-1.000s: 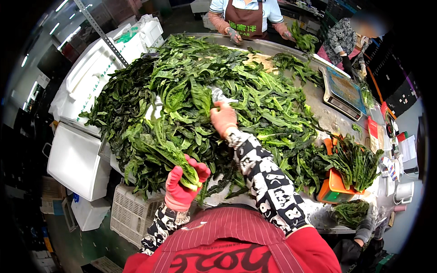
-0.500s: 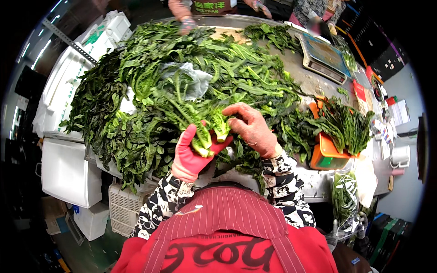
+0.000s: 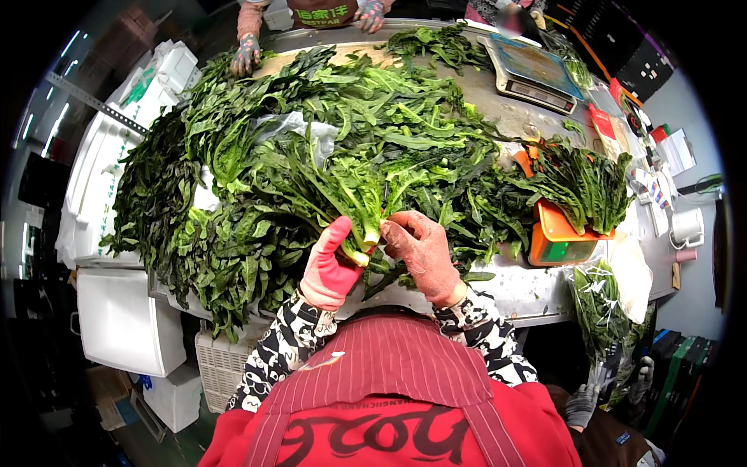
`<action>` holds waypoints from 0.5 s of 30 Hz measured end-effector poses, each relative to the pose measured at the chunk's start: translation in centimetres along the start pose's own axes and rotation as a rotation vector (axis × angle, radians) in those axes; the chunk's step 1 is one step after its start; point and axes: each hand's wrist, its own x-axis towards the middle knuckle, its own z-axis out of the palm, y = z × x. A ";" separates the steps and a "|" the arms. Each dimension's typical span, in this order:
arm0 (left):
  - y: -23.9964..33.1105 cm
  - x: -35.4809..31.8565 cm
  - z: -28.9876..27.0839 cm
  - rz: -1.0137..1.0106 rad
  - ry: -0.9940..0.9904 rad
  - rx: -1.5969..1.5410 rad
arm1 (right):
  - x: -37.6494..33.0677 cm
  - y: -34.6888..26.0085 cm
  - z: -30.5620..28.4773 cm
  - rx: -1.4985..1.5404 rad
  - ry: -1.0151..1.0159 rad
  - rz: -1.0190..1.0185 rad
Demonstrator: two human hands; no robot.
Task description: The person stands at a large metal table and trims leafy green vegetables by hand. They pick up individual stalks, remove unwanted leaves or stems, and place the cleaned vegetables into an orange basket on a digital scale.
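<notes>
Leafy bunch (image 3: 354,194) | we've got our left hand (image 3: 331,268) wrapped round its stem end | right hand (image 3: 420,253) fingers pinching the base | over the bench (image 3: 537,284)

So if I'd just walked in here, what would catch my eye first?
Probably the great heap of dark leafy greens covering most of the metal table. Right in front, the left hand and right hand, both in pink gloves, grip a bunch of greens by its pale stem end. To the right, an orange scale carries another bunch.

Pink rubber glove on left grip (image 3: 331,268), soiled pink glove on right grip (image 3: 420,253), black-and-white patterned sleeves (image 3: 276,350), red striped apron (image 3: 389,381)
</notes>
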 end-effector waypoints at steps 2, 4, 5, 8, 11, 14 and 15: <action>0.3 -0.3 0.6 -0.101 0.019 -0.128 | 0.2 0.9 -0.5 -0.012 0.017 -0.051; 0.0 -0.9 0.5 -0.056 0.042 -0.047 | 0.4 1.6 -0.8 -0.132 0.074 -0.126; 0.2 -1.2 1.6 -0.061 0.074 -0.057 | 0.4 2.0 -0.9 -0.249 0.124 -0.175; -0.1 -2.1 0.5 -0.087 0.131 0.009 | -0.3 1.8 -0.7 -0.552 0.234 -0.207; -0.5 -1.9 0.8 -0.073 0.129 0.262 | -0.1 3.0 -0.4 -0.841 0.221 -0.704; -0.9 -1.0 2.1 -0.013 0.125 0.192 | -0.8 1.8 0.5 -0.830 0.259 -0.812; -1.0 -0.7 2.2 -0.009 0.116 0.112 | -1.0 1.1 0.9 -0.818 0.261 -0.875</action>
